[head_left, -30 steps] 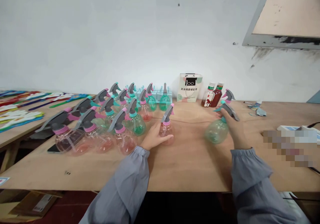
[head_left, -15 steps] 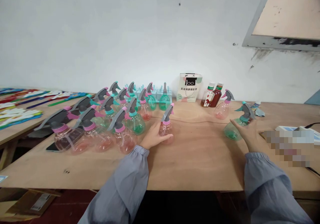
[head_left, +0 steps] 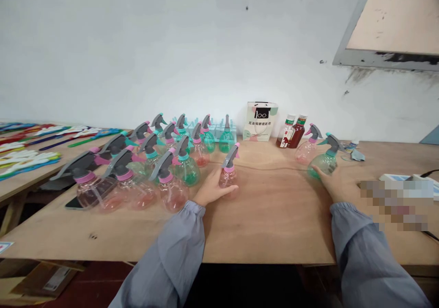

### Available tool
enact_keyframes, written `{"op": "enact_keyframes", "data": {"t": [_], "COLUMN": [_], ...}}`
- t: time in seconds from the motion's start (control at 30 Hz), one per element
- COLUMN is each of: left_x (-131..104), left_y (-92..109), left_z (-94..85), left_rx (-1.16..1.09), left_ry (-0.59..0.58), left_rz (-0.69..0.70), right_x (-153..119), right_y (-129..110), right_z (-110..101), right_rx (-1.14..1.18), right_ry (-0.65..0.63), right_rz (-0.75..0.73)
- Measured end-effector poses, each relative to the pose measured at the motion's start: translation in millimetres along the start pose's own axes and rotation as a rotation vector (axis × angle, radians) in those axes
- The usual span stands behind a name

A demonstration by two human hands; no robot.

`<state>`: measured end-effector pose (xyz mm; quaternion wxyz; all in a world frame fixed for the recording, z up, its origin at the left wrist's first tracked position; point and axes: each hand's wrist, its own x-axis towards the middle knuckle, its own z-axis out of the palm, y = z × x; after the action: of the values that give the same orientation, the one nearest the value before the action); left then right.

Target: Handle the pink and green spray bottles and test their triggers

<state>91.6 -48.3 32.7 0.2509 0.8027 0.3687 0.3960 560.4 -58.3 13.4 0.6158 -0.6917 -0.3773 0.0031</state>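
My left hand is wrapped round the clear pink bulb of a spray bottle with a grey and pink trigger head, which stands on the table. Farther right, my right hand grips the lower side of a green spray bottle with a grey and teal head. Just behind it stands another pink spray bottle. Left of my left hand, several pink and green spray bottles are grouped close together, upright, their heads pointing various ways.
Against the wall stand a paper bag and two drink bottles. A phone lies under the left bottles. Colourful hand-shaped items cover the left table. A white device with cables sits at the right.
My right hand has moved the green spray bottle back, beside the pink one, and its tilted head is now more upright. My left hand stays on its pink spray bottle.
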Motion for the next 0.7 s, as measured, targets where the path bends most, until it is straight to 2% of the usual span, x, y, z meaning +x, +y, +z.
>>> {"op": "enact_keyframes", "data": {"t": [0.1, 0.2, 0.3, 0.4, 0.47, 0.53, 0.63, 0.7], "left_x": [0.1, 0.4, 0.5, 0.5, -0.3, -2.6, -9.9, -15.3], "left_y": [-0.6, -2.7, -5.5, -6.0, -2.3, 5.6, 22.7, 32.9], "left_z": [1.2, 4.2, 11.4, 25.5, 38.6, 52.8, 71.5, 79.3], "left_rx": [-0.013, -0.044, -0.101, -0.138, -0.13, -0.092, 0.039, 0.141], "left_ry": [0.013, 0.026, 0.026, 0.051, 0.07, 0.069, 0.065, 0.03], "left_rz": [0.0, 0.0, -0.006, 0.004, -0.004, -0.017, -0.009, 0.03], "right_x": [0.3, 0.4, -10.5, -41.6, -72.7, -105.8, -143.2, -154.4], "right_y": [2.1, 5.3, -1.3, -28.9, -58.0, -90.2, -132.0, -149.5], "right_z": [-1.1, -3.8, -4.0, 5.9, 20.7, 40.4, 69.4, 81.6], "right_rx": [-0.025, -0.077, -0.015, 0.083, 0.122, 0.144, 0.281, 0.406], "right_ry": [-0.047, -0.038, 0.083, 0.157, 0.037, -0.243, -0.516, -0.618], "right_rz": [0.068, 0.102, -0.054, -0.349, -0.55, -0.661, -0.616, -0.551]}}
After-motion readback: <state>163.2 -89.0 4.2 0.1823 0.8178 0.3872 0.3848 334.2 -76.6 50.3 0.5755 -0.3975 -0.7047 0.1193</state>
